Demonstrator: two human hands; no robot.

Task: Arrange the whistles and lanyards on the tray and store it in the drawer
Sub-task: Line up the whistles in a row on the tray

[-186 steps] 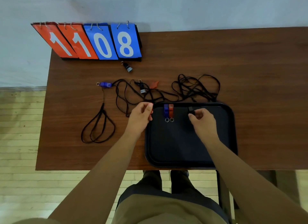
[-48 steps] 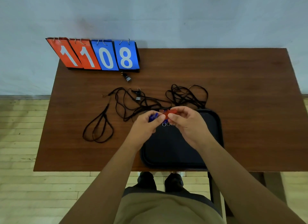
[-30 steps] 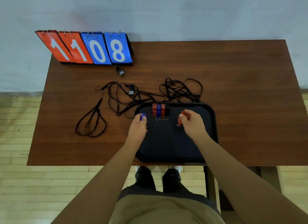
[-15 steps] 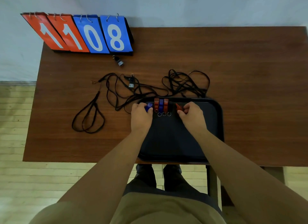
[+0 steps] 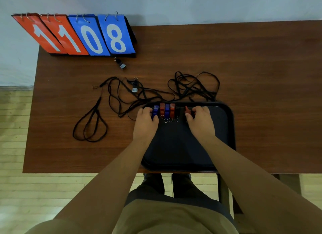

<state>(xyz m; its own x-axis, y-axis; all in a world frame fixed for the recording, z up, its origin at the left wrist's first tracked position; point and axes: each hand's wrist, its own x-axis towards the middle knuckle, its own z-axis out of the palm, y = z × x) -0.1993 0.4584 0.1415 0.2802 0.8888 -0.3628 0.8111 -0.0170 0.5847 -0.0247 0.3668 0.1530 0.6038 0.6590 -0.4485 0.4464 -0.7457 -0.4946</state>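
The worktop carries a black tray. Black lanyards lie tangled just beyond the tray's far rim. At that rim, the left hand curls its fingers round a blue whistle, and the right hand pinches a red whistle. Between them, a row of whistles lies on the tray.

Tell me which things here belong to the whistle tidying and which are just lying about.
Job: tray; row of whistles on it; blue whistle in left hand; red whistle in right hand; black lanyards; black whistle among them; lone black whistle farther back.
Lying about: flip scoreboard.
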